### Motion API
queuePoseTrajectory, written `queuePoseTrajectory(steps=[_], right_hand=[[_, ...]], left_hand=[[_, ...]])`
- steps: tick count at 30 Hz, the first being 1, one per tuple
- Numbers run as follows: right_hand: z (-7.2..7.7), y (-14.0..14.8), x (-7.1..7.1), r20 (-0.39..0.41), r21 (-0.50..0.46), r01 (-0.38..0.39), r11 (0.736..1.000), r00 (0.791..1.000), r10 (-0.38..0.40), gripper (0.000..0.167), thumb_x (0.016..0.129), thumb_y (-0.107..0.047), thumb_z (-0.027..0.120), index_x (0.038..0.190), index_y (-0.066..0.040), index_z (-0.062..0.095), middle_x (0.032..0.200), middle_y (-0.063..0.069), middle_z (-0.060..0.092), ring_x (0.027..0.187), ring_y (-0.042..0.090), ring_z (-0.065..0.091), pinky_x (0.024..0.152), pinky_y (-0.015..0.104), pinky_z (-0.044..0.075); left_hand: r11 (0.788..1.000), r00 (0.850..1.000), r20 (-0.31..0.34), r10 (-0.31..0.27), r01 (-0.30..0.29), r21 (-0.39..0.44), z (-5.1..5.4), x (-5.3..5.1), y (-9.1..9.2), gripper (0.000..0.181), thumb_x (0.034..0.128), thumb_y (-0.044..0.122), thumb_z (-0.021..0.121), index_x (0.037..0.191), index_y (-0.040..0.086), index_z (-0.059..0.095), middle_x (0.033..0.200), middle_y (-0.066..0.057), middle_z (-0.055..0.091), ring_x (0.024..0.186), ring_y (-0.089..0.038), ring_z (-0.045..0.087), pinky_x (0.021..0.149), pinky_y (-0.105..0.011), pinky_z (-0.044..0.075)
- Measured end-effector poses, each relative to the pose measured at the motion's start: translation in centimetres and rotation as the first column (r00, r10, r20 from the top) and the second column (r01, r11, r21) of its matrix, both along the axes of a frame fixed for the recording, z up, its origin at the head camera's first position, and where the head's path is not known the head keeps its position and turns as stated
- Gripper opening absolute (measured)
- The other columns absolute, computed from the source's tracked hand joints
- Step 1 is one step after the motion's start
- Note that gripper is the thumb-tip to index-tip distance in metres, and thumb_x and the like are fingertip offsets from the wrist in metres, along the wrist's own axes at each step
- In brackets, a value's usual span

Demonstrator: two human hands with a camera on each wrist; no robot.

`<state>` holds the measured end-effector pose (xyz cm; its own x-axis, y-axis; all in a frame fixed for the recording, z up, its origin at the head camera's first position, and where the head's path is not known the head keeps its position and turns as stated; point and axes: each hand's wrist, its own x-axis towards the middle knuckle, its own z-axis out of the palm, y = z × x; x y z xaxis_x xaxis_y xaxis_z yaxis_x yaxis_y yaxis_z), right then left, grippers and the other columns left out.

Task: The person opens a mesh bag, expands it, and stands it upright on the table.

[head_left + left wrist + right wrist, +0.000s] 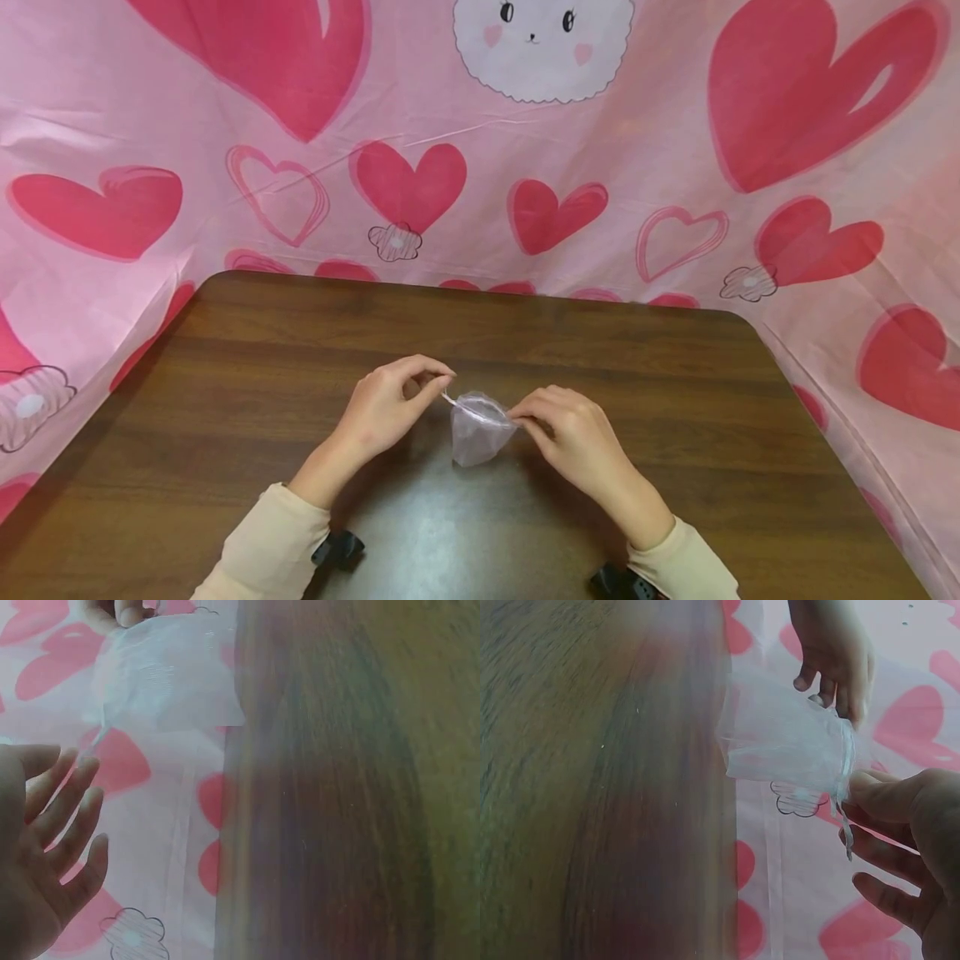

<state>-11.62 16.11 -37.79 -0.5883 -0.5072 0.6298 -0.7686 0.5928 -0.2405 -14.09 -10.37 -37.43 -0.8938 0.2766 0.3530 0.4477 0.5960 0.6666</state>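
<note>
A small sheer white drawstring pouch (478, 440) hangs between the two hands just above the table, its mouth spread and facing up. My left hand (386, 408) pinches the white drawstring (448, 399) at the pouch's left side between thumb and forefinger. On the other side, my right hand (577, 433) pinches the gathered edge of the mouth. In the right wrist view the thumb and forefinger of that hand (907, 840) press on the pouch (780, 742), and a loose cord end dangles below. Nothing shows inside the translucent fabric.
A dark brown wooden table (262, 358) with rounded far corners lies beneath the hands. Pink cloth (480, 158) printed with red hearts surrounds it at the back and sides. Black wrist straps (337, 550) sit at the cream sleeves (262, 542).
</note>
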Motion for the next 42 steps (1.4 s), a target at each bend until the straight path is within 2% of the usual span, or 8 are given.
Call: queuePoseTrajectory(steps=[6,11,17,27,34,42], right_hand=[[-0.3,0.0,-0.1,-0.009,0.06,-0.006,0.998,1.0,0.006,0.022,0.076,0.002,0.082,0.089,-0.015,0.075,0.086,-0.008,0.07,0.08,0.009,0.064,0.076,0.033,0.053],[-0.6,0.1,-0.1,-0.002,0.069,-0.012,0.998,1.0,0.012,0.022,0.075,0.001,0.082,0.088,-0.015,0.075,0.087,-0.007,0.07,0.08,0.01,0.065,0.076,0.034,0.053],[-0.7,0.2,0.0,0.022,0.061,-0.012,0.998,1.0,0.01,0.02,0.077,-0.002,0.082,0.089,-0.016,0.075,0.088,-0.009,0.07,0.079,0.008,0.063,0.071,0.031,0.052],[-0.4,0.0,0.2,0.093,-0.011,-0.009,1.0,0.996,0.01,0.013,0.083,-0.011,0.08,0.092,-0.017,0.074,0.086,-0.012,0.069,0.074,0.011,0.062,0.065,0.028,0.05],[-0.1,-0.4,0.2,0.129,0.034,0.049,0.998,0.99,-0.053,0.018,0.079,-0.016,0.085,0.094,-0.018,0.075,0.085,-0.013,0.069,0.073,0.009,0.063,0.066,0.029,0.05],[0.0,-0.8,0.2,0.191,0.099,0.063,0.993,0.978,-0.082,0.017,0.08,-0.018,0.084,0.095,-0.017,0.076,0.082,-0.011,0.069,0.073,0.01,0.064,0.067,0.03,0.051]], left_hand=[[0.988,0.993,-0.005,-0.118,0.117,-0.1,-0.4,0.0,0.0,0.016,0.0884,0.036,0.075,0.104,0.032,0.074,0.09,0.021,0.064,0.079,-0.006,0.06,0.068,-0.03,0.046],[0.968,0.986,0.02,-0.165,0.166,-0.186,-0.9,0.0,0.1,0.019,0.0843,0.04,0.078,0.102,0.034,0.075,0.091,0.022,0.066,0.08,-0.004,0.061,0.069,-0.029,0.046],[0.96,0.987,0.022,-0.158,0.159,-0.232,-1.1,0.2,0.3,0.012,0.0844,0.04,0.078,0.095,0.035,0.076,0.093,0.023,0.067,0.079,-0.003,0.061,0.07,-0.03,0.046],[0.957,0.986,0.005,-0.164,0.161,-0.243,-1.2,0.3,0.3,0.011,0.0839,0.039,0.079,0.094,0.035,0.076,0.086,0.024,0.064,0.076,0.0,0.059,0.066,-0.026,0.045],[0.953,0.983,-0.019,-0.181,0.171,-0.252,-1.0,0.4,0.4,0.013,0.0829,0.038,0.08,0.095,0.035,0.076,0.087,0.023,0.064,0.076,0.003,0.058,0.065,-0.025,0.045],[0.949,0.98,-0.035,-0.197,0.182,-0.256,-1.0,0.5,0.5,0.016,0.082,0.039,0.08,0.097,0.034,0.075,0.089,0.022,0.066,0.076,0.003,0.058,0.063,-0.023,0.045]])
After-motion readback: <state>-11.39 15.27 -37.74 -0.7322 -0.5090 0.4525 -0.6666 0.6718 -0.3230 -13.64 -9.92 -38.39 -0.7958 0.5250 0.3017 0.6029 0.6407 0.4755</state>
